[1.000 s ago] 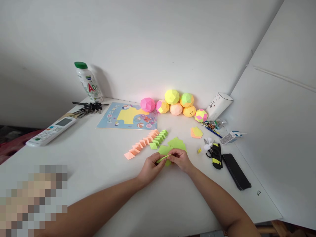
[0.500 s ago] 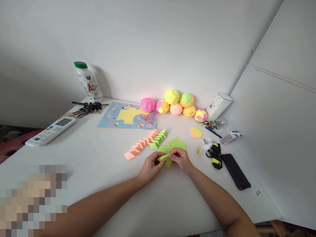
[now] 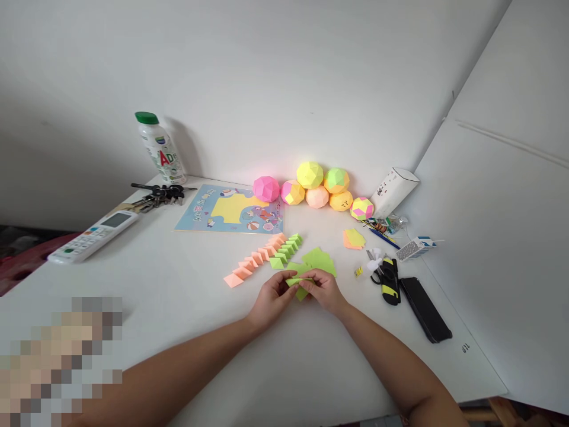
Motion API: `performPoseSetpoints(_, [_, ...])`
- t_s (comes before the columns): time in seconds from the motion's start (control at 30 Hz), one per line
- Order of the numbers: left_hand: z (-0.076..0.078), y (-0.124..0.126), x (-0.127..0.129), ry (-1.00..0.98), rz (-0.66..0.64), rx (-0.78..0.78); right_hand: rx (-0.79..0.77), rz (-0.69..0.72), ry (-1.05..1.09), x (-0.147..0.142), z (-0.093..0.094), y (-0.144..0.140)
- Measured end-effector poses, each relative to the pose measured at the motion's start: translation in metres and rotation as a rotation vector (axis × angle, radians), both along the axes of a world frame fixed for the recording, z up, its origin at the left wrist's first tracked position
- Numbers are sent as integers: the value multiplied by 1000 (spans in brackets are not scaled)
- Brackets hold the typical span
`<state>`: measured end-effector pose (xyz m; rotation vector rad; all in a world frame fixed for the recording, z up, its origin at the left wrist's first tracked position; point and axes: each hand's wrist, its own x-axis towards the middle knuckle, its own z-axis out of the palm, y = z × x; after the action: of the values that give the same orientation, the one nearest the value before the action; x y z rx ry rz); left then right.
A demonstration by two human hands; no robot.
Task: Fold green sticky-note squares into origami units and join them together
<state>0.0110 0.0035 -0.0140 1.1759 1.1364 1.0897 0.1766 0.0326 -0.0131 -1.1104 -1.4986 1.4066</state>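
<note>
Between my two hands is a small folded piece of green paper (image 3: 294, 281). My left hand (image 3: 272, 299) pinches its left end, and my right hand (image 3: 328, 292) pinches the right end, fingertips close together and partly hiding it. Just beyond and beneath my fingers lie loose green paper sheets (image 3: 320, 260), fanned out on the white table (image 3: 213, 332). Left of these is a short row of folded green paper pieces (image 3: 287, 250). A longer row of folded peach paper pieces (image 3: 255, 261) runs alongside it.
Several faceted paper balls (image 3: 310, 175) sit against the wall. A blue printed card (image 3: 186, 220), bottle (image 3: 160, 148), keys (image 3: 160, 194) and remote (image 3: 95, 237) are at left. Right are orange and yellow paper (image 3: 354, 239), scissors (image 3: 377, 274), a yellow-black cutter (image 3: 391, 284) and a black phone (image 3: 425, 309).
My right fingers have shifted slightly along the folded green paper, and more of its edge shows between my hands. Everything else stays in place.
</note>
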Motion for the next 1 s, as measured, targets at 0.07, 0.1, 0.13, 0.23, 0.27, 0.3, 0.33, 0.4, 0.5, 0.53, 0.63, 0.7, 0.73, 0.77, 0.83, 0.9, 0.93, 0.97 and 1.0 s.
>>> performPoseSetpoints(0.07, [2,0,0,1,2,-10,-2,-10,29,1,-4,2])
performPoseSetpoints(0.1, [3,0,-1,-1,-6,-10,-6,-11,44,2,-5,2])
performPoseSetpoints(0.13, [4,0,-1,-6,-14,-10,-11,-10,56,2,-6,2])
performPoseSetpoints(0.23, [8,1,-1,-41,-22,-20,-18,10,55,2,-6,2])
performPoseSetpoints(0.27, [8,1,-1,-58,-17,-22,-19,20,48,2,-4,1])
performPoseSetpoints(0.3, [9,1,0,-76,-13,-23,-20,30,39,2,-3,0])
performPoseSetpoints(0.33, [9,1,0,-91,-7,-23,-19,39,32,2,-2,0])
performPoseSetpoints(0.4, [10,1,0,-110,4,-24,-23,52,29,1,0,-1])
performPoseSetpoints(0.5, [10,1,1,-122,15,-26,-50,78,40,1,1,-1])
performPoseSetpoints(0.53, [10,1,1,-127,16,-26,-57,87,39,2,1,-1])
performPoseSetpoints(0.63, [12,0,0,-133,9,-25,-31,94,7,2,1,-1])
performPoseSetpoints(0.7, [13,0,0,-127,-2,-33,10,78,-25,1,2,-2])
performPoseSetpoints(0.73, [13,0,0,-123,-8,-39,25,71,-36,1,2,-2])
performPoseSetpoints(0.77, [13,0,0,-120,-12,-46,33,67,-44,0,3,-3])
performPoseSetpoints(0.83, [13,0,0,-112,-16,-55,33,68,-52,-1,4,-3])
performPoseSetpoints(0.9, [11,0,0,-103,-8,-56,32,66,-64,-1,5,-4])
performPoseSetpoints(0.93, [11,1,0,-98,-1,-53,33,61,-72,-1,4,-4])
performPoseSetpoints(0.97, [10,1,0,-94,7,-49,36,54,-80,-1,3,-4])
performPoseSetpoints(1.0, [9,1,0,-91,14,-46,38,49,-83,0,3,-4])
